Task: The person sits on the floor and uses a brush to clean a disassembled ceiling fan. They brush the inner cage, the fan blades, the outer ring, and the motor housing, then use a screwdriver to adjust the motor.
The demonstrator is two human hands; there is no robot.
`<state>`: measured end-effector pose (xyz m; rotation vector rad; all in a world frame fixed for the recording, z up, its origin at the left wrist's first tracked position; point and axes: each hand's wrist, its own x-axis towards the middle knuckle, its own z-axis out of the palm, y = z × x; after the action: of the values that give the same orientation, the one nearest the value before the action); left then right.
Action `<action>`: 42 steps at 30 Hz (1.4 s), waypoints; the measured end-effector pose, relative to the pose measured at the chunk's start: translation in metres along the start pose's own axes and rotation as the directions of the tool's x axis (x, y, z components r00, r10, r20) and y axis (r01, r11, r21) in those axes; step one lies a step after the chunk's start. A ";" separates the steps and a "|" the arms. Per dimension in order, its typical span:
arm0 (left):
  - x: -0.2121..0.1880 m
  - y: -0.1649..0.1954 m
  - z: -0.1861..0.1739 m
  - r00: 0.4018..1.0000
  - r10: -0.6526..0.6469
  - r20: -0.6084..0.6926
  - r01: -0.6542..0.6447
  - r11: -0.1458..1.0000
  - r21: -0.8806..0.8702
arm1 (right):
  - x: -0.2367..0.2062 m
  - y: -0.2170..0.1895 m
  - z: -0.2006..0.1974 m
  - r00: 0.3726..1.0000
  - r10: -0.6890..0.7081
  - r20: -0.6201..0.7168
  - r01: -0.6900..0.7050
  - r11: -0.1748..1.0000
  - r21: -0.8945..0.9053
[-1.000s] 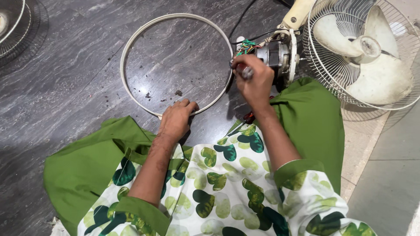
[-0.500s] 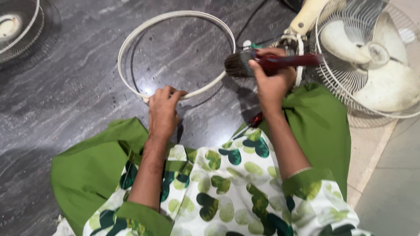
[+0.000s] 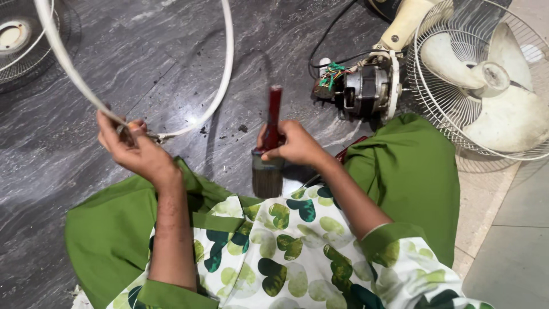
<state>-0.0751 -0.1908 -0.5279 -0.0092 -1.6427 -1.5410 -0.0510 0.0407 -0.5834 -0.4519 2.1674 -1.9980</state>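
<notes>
My left hand (image 3: 134,150) grips a white plastic fan ring (image 3: 224,74) near its clamp and holds it lifted off the dark floor, tilted up towards me. My right hand (image 3: 293,143) is shut on a paintbrush (image 3: 270,143) with a red handle, bristles pointing down over my lap. The exposed fan motor (image 3: 366,88) with coloured wires lies just beyond the brush, joined to a cream fan neck.
A wire fan guard with cream blades (image 3: 492,80) lies at the right. Another wire guard (image 3: 23,40) sits at the top left. Dark dirt specks (image 3: 240,129) lie on the grey stone floor. Pale tiles (image 3: 509,240) begin at the right.
My left hand has picked the white ring up off the floor and tilted it. My right hand has drawn the brush away from the motor, towards my lap, bristles down.
</notes>
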 end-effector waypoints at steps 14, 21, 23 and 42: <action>0.017 -0.008 -0.031 0.895 -0.375 -0.241 0.263 0.881 -0.393 | -0.006 0.001 -0.010 0.855 0.163 -0.492 0.158 0.822 0.548; 0.018 -0.006 -0.029 0.848 -0.408 -0.337 0.384 0.913 -0.138 | -0.005 0.015 0.035 0.997 0.027 -0.077 -0.042 0.978 -0.203; 0.017 -0.007 -0.029 0.908 -0.331 -0.256 0.316 0.944 -0.100 | -0.002 0.017 0.029 0.963 0.093 -0.253 -0.148 0.967 -0.208; 0.007 0.007 -0.027 0.982 -0.191 -0.009 0.190 0.980 -0.056 | -0.021 -0.008 -0.015 0.936 0.232 -0.266 -0.313 0.894 -0.322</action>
<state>-0.0604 -0.2144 -0.5218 0.1338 -1.6276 -1.7257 -0.0354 0.0610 -0.5757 0.0476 2.5759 -1.5675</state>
